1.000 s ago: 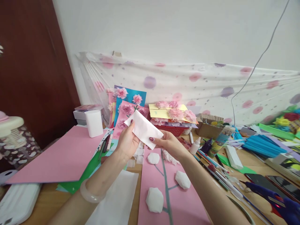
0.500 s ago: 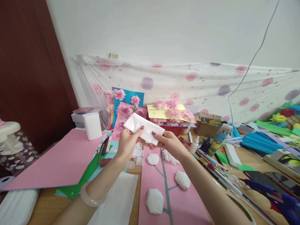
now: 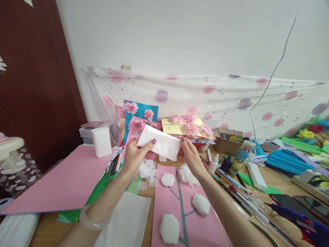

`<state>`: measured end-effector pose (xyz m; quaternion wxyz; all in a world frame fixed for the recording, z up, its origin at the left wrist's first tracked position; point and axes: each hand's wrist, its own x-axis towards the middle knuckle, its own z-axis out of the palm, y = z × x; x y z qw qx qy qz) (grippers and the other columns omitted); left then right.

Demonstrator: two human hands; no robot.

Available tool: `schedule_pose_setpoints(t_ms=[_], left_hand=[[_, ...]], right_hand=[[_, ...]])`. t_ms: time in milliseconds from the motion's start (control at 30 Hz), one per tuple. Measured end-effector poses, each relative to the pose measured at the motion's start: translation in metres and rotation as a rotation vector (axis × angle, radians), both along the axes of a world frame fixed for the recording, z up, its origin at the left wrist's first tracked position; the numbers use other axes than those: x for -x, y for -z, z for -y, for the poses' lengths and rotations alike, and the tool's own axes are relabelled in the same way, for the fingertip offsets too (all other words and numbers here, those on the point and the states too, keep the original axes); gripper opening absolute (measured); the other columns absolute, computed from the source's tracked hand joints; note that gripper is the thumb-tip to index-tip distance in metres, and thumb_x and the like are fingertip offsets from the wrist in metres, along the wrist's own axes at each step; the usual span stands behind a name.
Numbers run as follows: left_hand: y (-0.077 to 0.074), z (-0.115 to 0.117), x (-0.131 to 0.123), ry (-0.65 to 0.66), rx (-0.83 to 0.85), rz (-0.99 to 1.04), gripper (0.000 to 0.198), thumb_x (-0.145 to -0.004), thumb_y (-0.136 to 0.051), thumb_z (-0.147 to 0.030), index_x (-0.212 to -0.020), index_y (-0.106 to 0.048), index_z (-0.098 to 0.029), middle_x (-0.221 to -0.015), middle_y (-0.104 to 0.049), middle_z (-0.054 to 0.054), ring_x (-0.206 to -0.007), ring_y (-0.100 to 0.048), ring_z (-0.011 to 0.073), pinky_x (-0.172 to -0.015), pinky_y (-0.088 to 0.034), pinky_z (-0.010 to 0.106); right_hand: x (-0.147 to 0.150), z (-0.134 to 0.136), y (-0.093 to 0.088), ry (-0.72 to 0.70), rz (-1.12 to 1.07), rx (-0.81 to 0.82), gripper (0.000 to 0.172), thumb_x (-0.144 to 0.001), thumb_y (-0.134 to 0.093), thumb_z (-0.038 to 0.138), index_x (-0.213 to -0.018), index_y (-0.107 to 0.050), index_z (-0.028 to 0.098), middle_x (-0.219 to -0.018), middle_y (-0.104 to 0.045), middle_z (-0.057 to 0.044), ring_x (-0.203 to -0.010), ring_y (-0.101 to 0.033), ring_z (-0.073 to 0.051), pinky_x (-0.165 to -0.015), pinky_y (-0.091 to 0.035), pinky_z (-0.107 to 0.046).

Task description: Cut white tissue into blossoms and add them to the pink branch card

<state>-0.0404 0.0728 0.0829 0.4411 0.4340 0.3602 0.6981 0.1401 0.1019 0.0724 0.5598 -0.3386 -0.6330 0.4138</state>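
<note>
A folded white tissue point(image 3: 163, 142) is held up in the air above the desk. My left hand point(image 3: 137, 154) pinches its left part, thumb in front and fingers behind. At the tissue's right end is my right hand point(image 3: 191, 152), its thumb and fingers closed on the edge. Below my hands lies a pink card point(image 3: 164, 202) with a painted green stem, several white paper pads and a ruffled white tissue flower point(image 3: 189, 175). A flat white sheet point(image 3: 125, 219) lies left of the card, near small cut tissue scraps point(image 3: 147, 169).
At the back stand finished flower cards point(image 3: 142, 111) and a yellow card point(image 3: 172, 128). A glue bottle point(image 3: 213, 164), pens, phones point(image 3: 285, 202) and a glue gun point(image 3: 295, 216) crowd the right. Leftward are a large pink sheet point(image 3: 61, 181) and a white tissue pack point(image 3: 101, 142).
My right hand has shifted from the front of the tissue out to its right end. The tissue is now stretched flatter between both hands. The view has tilted slightly upward.
</note>
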Motion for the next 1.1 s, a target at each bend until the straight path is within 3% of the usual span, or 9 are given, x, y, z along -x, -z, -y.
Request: schedule_pose_setpoints(t_ms=[333,433,500,600,633,733,867,1000,1100], left_hand=[[0.012,0.0,-0.013,0.065,0.022,-0.057,0.035,-0.062,-0.08,-0.037,-0.082,-0.07,-0.009,-0.077,-0.074,0.007,-0.065,-0.069,0.0172,-0.064,-0.059,0.029],[0.015,-0.007,-0.006,-0.001,0.027,-0.113,0.036,-0.064,-0.077,-0.039,-0.084,-0.068,-0.01,-0.07,-0.072,0.007,-0.059,-0.068,0.0177,-0.062,-0.058,0.03],[0.017,-0.012,0.0,-0.151,-0.02,-0.164,0.034,-0.068,-0.074,-0.039,-0.087,-0.066,-0.012,-0.075,-0.072,0.007,-0.066,-0.069,0.0191,-0.066,-0.057,0.032],[0.016,-0.013,0.006,-0.339,-0.21,-0.371,0.025,-0.073,-0.068,-0.031,-0.093,-0.065,-0.016,-0.101,-0.07,0.01,-0.098,-0.065,0.0222,-0.09,-0.05,0.037],[0.014,-0.011,0.006,-0.312,-0.26,-0.484,0.026,-0.074,-0.067,-0.029,-0.097,-0.065,-0.018,-0.11,-0.068,0.009,-0.108,-0.061,0.0226,-0.097,-0.046,0.038],[0.007,0.001,0.003,0.053,-0.204,-0.728,0.048,-0.071,-0.071,-0.029,-0.117,-0.059,-0.024,-0.126,-0.062,0.008,-0.12,-0.054,0.0245,-0.103,-0.041,0.04],[0.004,0.012,-0.006,0.502,0.04,-0.649,0.057,-0.073,-0.07,-0.026,-0.127,-0.051,-0.023,-0.117,-0.068,0.009,-0.108,-0.063,0.0249,-0.085,-0.054,0.037],[0.006,0.014,-0.011,0.628,0.137,-0.553,0.045,-0.071,-0.071,-0.028,-0.115,-0.061,-0.022,-0.083,-0.075,0.007,-0.078,-0.071,0.0243,-0.062,-0.056,0.032],[0.007,0.013,-0.01,0.692,0.162,-0.46,0.041,-0.068,-0.074,-0.03,-0.107,-0.067,-0.019,-0.08,-0.074,0.009,-0.074,-0.071,0.0254,-0.06,-0.056,0.033]], right_hand=[[0.002,0.004,0.001,0.46,0.022,-0.197,0.042,-0.091,-0.038,0.055,-0.067,-0.034,0.022,-0.063,-0.032,0.004,-0.057,-0.031,-0.012,-0.051,-0.028,-0.025],[-0.006,-0.002,-0.002,0.578,0.113,-0.273,0.042,-0.092,-0.039,0.052,-0.064,-0.031,0.022,-0.061,-0.031,0.004,-0.056,-0.03,-0.012,-0.052,-0.025,-0.026],[-0.014,-0.005,-0.005,0.565,0.256,-0.312,0.038,-0.094,-0.035,0.046,-0.065,-0.033,0.022,-0.061,-0.035,0.004,-0.056,-0.033,-0.013,-0.052,-0.026,-0.026],[-0.023,-0.005,-0.011,0.341,0.537,-0.326,0.031,-0.092,-0.041,0.037,-0.065,-0.04,0.021,-0.058,-0.041,0.004,-0.054,-0.037,-0.013,-0.052,-0.026,-0.025],[-0.024,-0.004,-0.014,0.244,0.626,-0.324,0.03,-0.09,-0.044,0.035,-0.065,-0.042,0.02,-0.056,-0.043,0.004,-0.053,-0.038,-0.012,-0.051,-0.027,-0.025],[-0.024,0.005,-0.02,0.032,0.816,-0.333,0.027,-0.09,-0.048,0.033,-0.066,-0.05,0.019,-0.058,-0.049,0.003,-0.053,-0.041,-0.011,-0.051,-0.027,-0.024],[-0.017,0.018,-0.025,-0.065,0.882,-0.326,0.03,-0.09,-0.048,0.034,-0.065,-0.048,0.018,-0.055,-0.042,0.005,-0.051,-0.035,-0.009,-0.049,-0.023,-0.023],[-0.013,0.022,-0.026,-0.033,0.835,-0.3,0.04,-0.087,-0.052,0.038,-0.056,-0.036,0.019,-0.051,-0.029,0.007,-0.049,-0.025,-0.008,-0.047,-0.018,-0.023],[-0.014,0.021,-0.025,-0.054,0.794,-0.277,0.041,-0.087,-0.051,0.042,-0.055,-0.039,0.019,-0.051,-0.031,0.006,-0.049,-0.025,-0.008,-0.046,-0.019,-0.023]])
